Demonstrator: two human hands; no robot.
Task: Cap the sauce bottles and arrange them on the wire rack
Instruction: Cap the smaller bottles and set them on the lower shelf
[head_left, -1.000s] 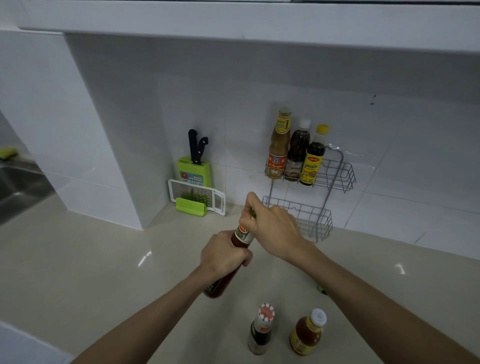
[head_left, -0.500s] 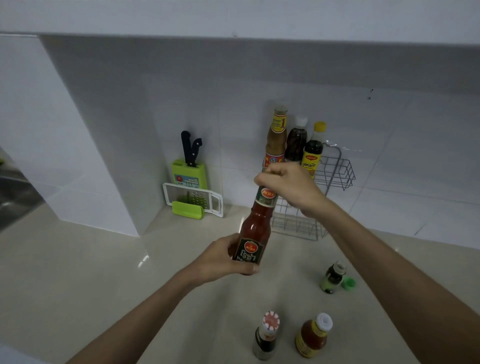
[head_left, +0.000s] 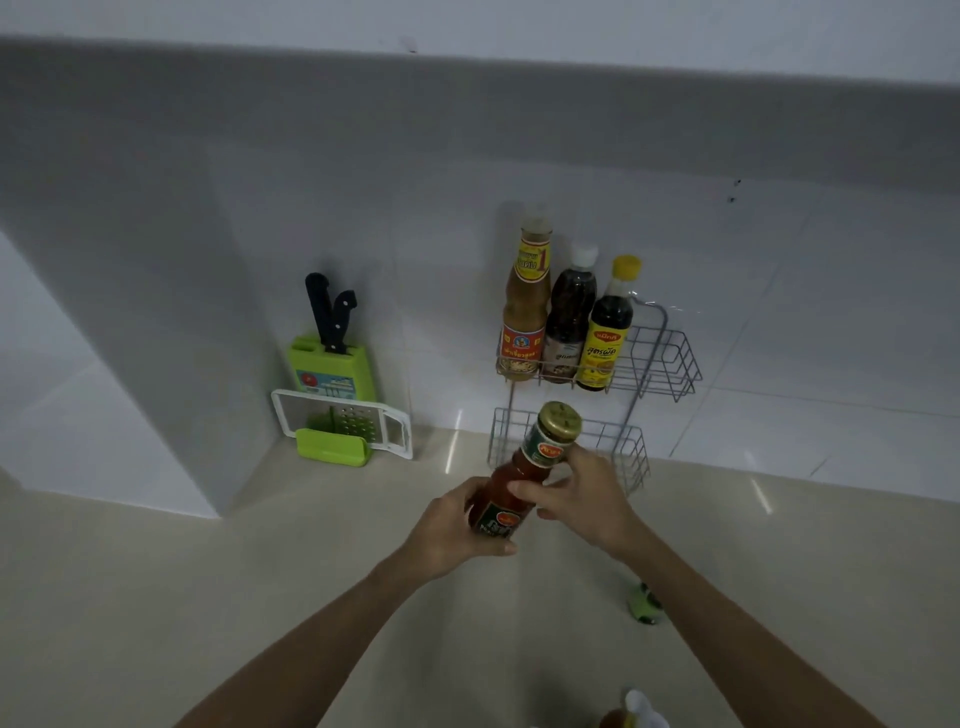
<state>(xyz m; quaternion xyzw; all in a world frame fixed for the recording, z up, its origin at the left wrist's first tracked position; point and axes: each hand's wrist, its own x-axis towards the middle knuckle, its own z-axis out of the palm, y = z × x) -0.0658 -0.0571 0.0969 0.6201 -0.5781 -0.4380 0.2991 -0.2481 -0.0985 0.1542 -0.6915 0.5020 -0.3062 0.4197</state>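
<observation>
A red chili sauce bottle (head_left: 511, 483) with a gold cap (head_left: 559, 418) is tilted toward the wire rack (head_left: 670, 358), held above the counter in front of the rack's lower basket (head_left: 631, 447). My left hand (head_left: 457, 530) grips its lower body. My right hand (head_left: 582, 493) wraps the bottle's upper part just under the neck. On the rack's upper shelf stand three capped bottles: a tan one (head_left: 524, 306), a dark one with a white cap (head_left: 569, 317), and a dark one with a yellow cap (head_left: 608, 327).
A green knife block with black handles (head_left: 332, 358) and a white grater (head_left: 343, 423) lean on the wall to the left. A small green bottle (head_left: 644, 605) lies on the counter near my right forearm. Another bottle (head_left: 631, 714) shows at the bottom edge.
My right hand came off the cap and slid down to the bottle's neck, leaving the gold cap showing. The bottle now tilts toward the rack. The view shifted up.
</observation>
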